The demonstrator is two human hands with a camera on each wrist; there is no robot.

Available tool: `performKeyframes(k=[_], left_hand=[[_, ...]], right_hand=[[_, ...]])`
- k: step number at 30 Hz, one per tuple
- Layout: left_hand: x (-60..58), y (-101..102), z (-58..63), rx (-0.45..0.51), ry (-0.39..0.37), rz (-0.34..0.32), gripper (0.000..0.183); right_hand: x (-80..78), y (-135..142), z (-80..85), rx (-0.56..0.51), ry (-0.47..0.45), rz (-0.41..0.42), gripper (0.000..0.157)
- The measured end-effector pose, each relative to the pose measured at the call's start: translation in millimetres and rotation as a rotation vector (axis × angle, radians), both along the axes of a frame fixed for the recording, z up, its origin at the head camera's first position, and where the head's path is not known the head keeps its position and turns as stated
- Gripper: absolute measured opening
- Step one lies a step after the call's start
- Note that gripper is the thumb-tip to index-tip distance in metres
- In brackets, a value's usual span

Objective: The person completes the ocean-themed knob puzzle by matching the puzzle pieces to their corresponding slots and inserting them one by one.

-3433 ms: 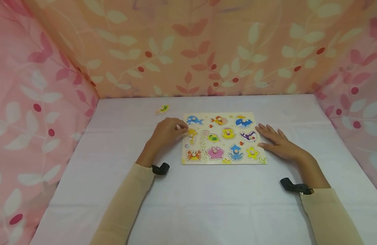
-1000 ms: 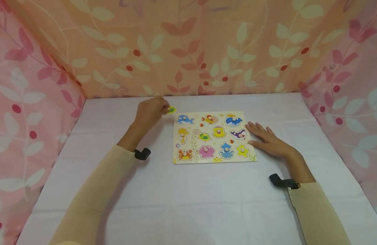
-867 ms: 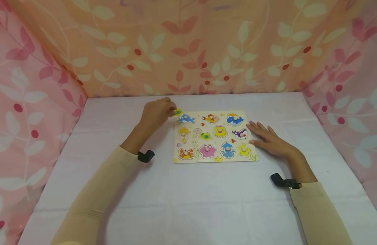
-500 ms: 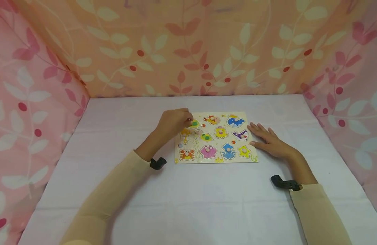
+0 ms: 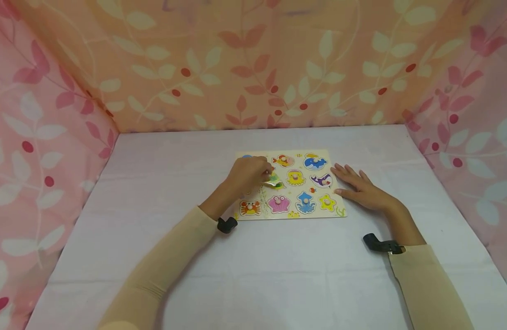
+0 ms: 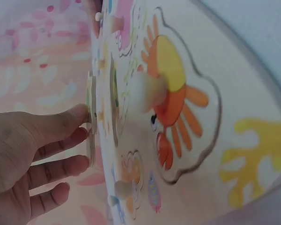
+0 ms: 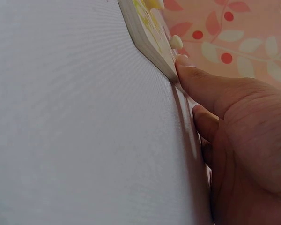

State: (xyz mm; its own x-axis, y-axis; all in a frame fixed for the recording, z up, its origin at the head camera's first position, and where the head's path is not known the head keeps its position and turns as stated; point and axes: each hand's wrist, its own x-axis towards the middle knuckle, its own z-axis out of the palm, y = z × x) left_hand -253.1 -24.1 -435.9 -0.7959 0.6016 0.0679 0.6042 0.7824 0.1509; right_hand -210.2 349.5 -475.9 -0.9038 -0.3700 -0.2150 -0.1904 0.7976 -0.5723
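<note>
Over a wooden peg puzzle board (image 5: 293,193), my left hand (image 5: 249,175) pinches a thin green and yellow turtle piece (image 5: 273,179). The piece is tilted above the printed turtle spot at the left middle of the board. In the left wrist view, thumb and fingertips hold the turtle piece (image 6: 92,140) at its edges, apart from the board's face. My right hand (image 5: 363,191) lies with fingers spread at the board's right edge. In the right wrist view, the thumb (image 7: 201,84) touches the board's side. My left hand hides the seahorse and most of the upper-left whale.
Knobbed pieces sit in the board: a crab (image 5: 250,208), a pink shell (image 5: 279,204), a blue squid (image 5: 305,203), a starfish (image 5: 327,202) and several others. A white cloth (image 5: 253,266) covers the table. Patterned curtains (image 5: 253,64) stand behind and at both sides.
My left hand went from beside the seahorse to the turtle piece at the back left, took it up and carried it right and nearer, over the board. My right hand stayed at the board's edge.
</note>
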Motion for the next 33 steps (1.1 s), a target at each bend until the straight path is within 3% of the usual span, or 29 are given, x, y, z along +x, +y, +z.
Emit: performKeyframes(k=[6, 13, 19, 33], left_hand=[[3.8, 4, -2.0, 0.056, 0.000, -0.034, 0.021], [4.3, 10, -0.1, 0.018, -0.039, -0.020, 0.023], [4.0, 12, -5.9, -0.015, -0.081, -0.015, 0.022], [4.4, 13, -8.9, -0.007, -0.049, -0.057, 0.021]], right_hand=[[-1.2, 0, -1.8, -0.005, 0.006, 0.003, 0.077], [-1.3, 0, -1.1, -0.004, 0.010, 0.003, 0.077], [-1.2, 1, 0.1, -0.011, 0.010, 0.015, 0.077], [-0.3, 1, 1.7, -0.005, 0.001, 0.013, 0.077]])
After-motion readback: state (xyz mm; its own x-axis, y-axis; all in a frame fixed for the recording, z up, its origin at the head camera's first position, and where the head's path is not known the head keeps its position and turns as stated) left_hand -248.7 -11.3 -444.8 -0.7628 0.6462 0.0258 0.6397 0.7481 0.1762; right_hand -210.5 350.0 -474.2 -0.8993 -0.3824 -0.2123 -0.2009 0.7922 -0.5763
